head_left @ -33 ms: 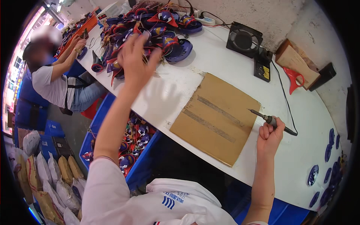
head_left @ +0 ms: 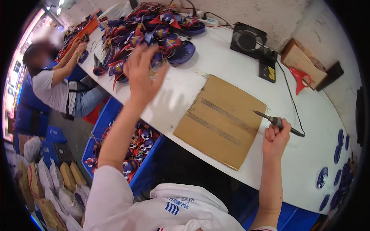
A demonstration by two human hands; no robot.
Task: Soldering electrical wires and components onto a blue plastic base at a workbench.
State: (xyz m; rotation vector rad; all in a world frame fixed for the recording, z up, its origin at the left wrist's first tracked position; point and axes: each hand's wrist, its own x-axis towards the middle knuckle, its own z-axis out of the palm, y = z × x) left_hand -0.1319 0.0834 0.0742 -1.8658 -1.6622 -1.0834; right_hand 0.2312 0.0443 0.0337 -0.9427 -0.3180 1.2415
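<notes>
My right hand point(head_left: 274, 140) is closed round the grip of a soldering iron point(head_left: 275, 121), its thin tip pointing left over the right edge of a brown cardboard sheet point(head_left: 208, 142). Two dark scorched strips run across the cardboard. My left hand point(head_left: 143, 75) is raised with fingers spread, slightly blurred, and nothing shows in it. It hangs at the near edge of a heap of purple, red and yellow plastic parts with thin wires point(head_left: 135, 40). A purple oval piece point(head_left: 183, 53) lies at the heap's right side. The left hand hides some of the heap.
Behind the cardboard stand a black fan point(head_left: 248, 40) and a black box point(head_left: 267, 69) near the iron's cord. A red funnel-shaped piece point(head_left: 300, 80) leans by a carton point(head_left: 302, 59). Purple ovals point(head_left: 322, 178) lie right. Below left is a blue bin point(head_left: 144, 169); a co-worker point(head_left: 54, 84) sits far left.
My left hand has shifted slightly down and to the right, still spread beside the heap. The right hand keeps its hold on the soldering iron. The whole view has shifted a little.
</notes>
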